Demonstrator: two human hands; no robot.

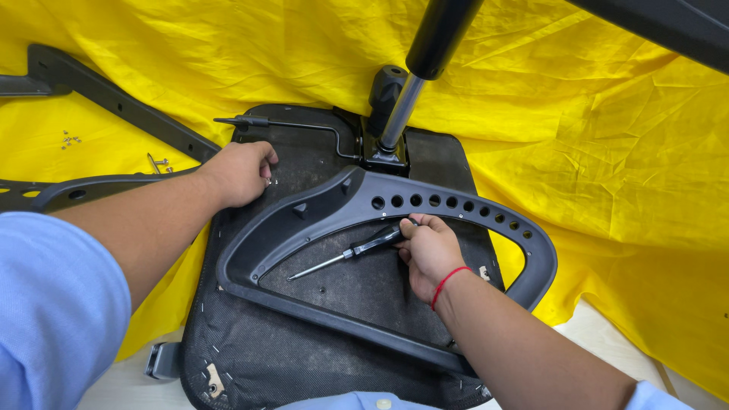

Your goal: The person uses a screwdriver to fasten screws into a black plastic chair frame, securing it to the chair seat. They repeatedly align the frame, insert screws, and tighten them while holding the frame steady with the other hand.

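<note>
An upturned chair seat [319, 357] with a black fabric underside lies on a yellow cloth [592, 152]. A grey plastic armrest frame [326, 205] with a row of holes rests across it. My right hand [427, 250] grips the black handle of a screwdriver [342, 257], whose shaft points left inside the frame's loop. My left hand [241, 171] is curled at the seat's left edge, fingertips pinched over a small screw spot. A gas lift column [414, 76] rises from the seat's mechanism plate.
A thin metal lever [281, 124] sticks out left from the mechanism. Another armrest frame [99, 186] and a long black bar [114, 95] lie at the left. Loose screws [70, 139] and a small metal tool [156, 162] sit on the cloth nearby.
</note>
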